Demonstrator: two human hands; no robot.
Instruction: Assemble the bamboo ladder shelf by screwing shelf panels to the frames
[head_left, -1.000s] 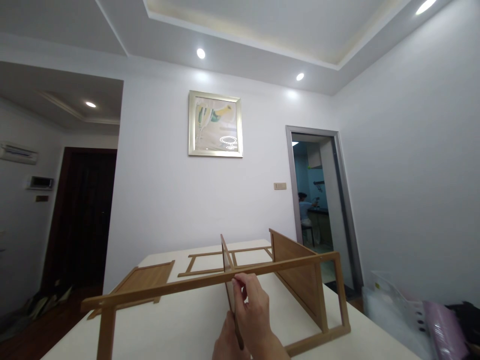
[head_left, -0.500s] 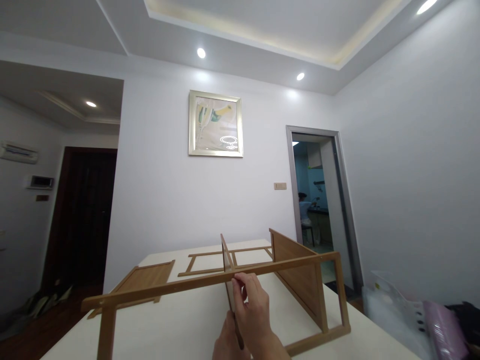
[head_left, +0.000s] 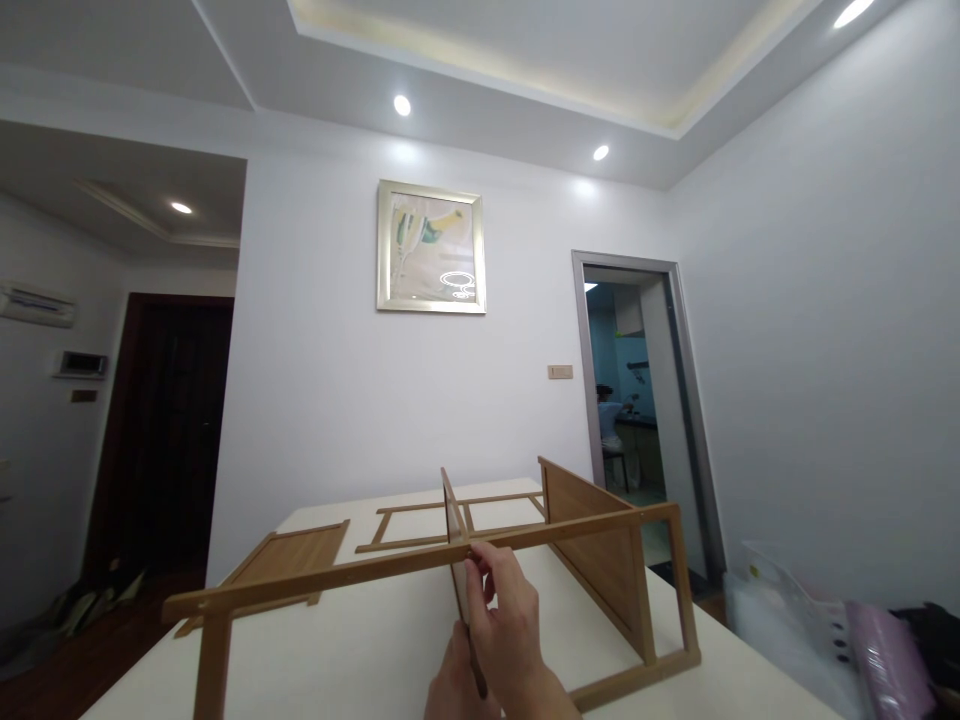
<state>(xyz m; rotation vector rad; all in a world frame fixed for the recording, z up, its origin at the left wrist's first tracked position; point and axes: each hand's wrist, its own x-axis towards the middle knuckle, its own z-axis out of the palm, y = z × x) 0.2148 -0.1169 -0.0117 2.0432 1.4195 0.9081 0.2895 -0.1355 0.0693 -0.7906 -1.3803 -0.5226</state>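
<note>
A wooden side frame runs across the front of the white table, joined to an upright shelf panel on the right. Another narrow shelf panel, seen nearly edge-on, meets the long rail near its middle. My left hand is closed around that middle panel's near edge, low down. Just under the rail at this joint, my right hand is closed in a pinch. Its fingertips touch the rail, and whatever small thing they may hold is hidden.
On the white table, a loose wooden panel lies at left and a second wooden frame lies behind. A clear plastic bin and a purple roll stand at right. A person sits beyond the doorway.
My right fingertips have shifted very slightly at the joint. Both hands and the wooden parts otherwise keep their places.
</note>
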